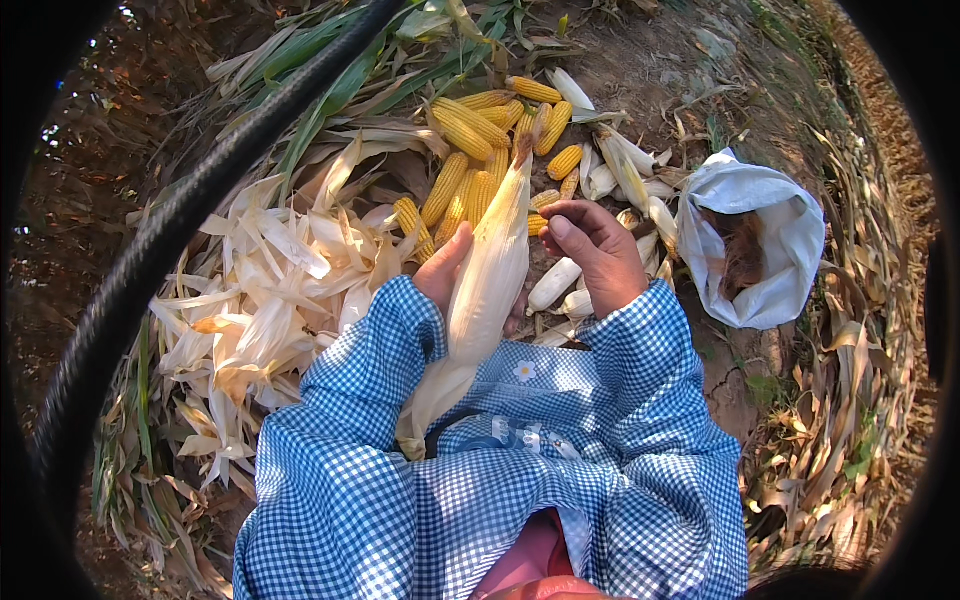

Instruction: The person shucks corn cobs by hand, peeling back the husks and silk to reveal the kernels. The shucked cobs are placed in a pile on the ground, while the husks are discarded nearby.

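An ear of corn in its pale dry husk (491, 262) lies across my left hand (446, 266), which holds it from the left and beneath. Brown silk (523, 148) shows at its far tip, and a loose husk leaf hangs at its near end. My right hand (596, 251) is raised just right of the ear, thumb and forefinger close together; whether a thin strand is between them cannot be seen. Beyond my hands lie several husked yellow corn cobs (469, 129). Several pale ears (553, 285) lie under and behind my right hand.
A heap of stripped husks (277, 277) lies at left. On the right stands a white woven sack (799, 225) with brown corn silk (742, 251) inside. Green and dry corn leaves (330, 97) border the bare soil (637, 60). A black braided cord (187, 202) crosses the left of the view.
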